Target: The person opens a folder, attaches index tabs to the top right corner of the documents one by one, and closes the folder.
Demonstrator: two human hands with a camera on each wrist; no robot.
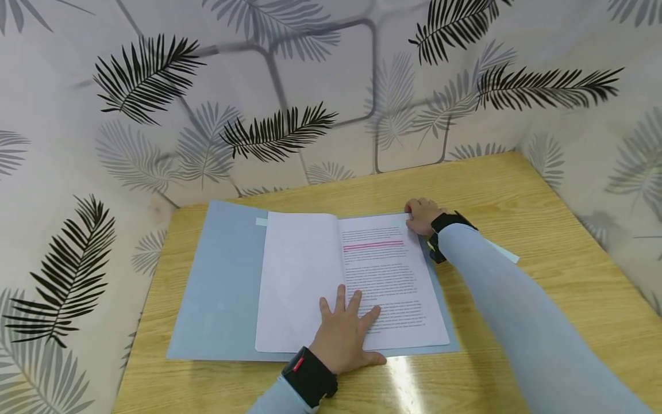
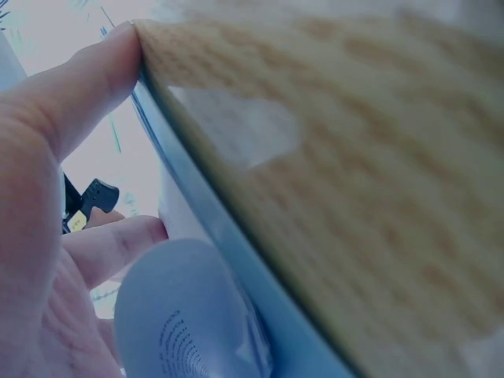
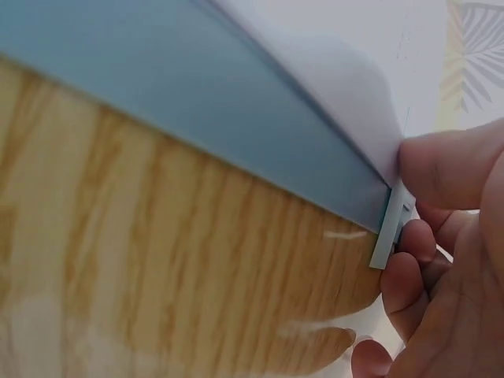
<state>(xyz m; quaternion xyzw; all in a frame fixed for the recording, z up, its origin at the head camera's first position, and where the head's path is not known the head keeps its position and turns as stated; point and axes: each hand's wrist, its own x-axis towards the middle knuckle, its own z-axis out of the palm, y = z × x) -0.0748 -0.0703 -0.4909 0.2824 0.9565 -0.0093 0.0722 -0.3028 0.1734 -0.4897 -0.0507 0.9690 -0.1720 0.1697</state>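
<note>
A blue folder [image 1: 222,276] lies spread on the table with white sheets [image 1: 383,276] open in it. The right-hand page carries print and pink highlighted lines. My left hand [image 1: 343,336] rests fingers spread on the lower part of the sheets, its thumb at the folder's bottom edge. At the upper right corner my right hand [image 1: 423,217] has its fingers curled. In the right wrist view it pinches a pale green strip [image 3: 386,236] at the page corner, thumb against the paper. Another pale strip [image 1: 261,222] juts from the left page's upper edge.
A light green strip [image 1: 504,251] shows on the wooden table [image 1: 481,184] past my right forearm. Leaf-patterned cloth [image 1: 320,86] hangs behind the table and along its sides. Black bands [image 1: 310,376] wrap both wrists.
</note>
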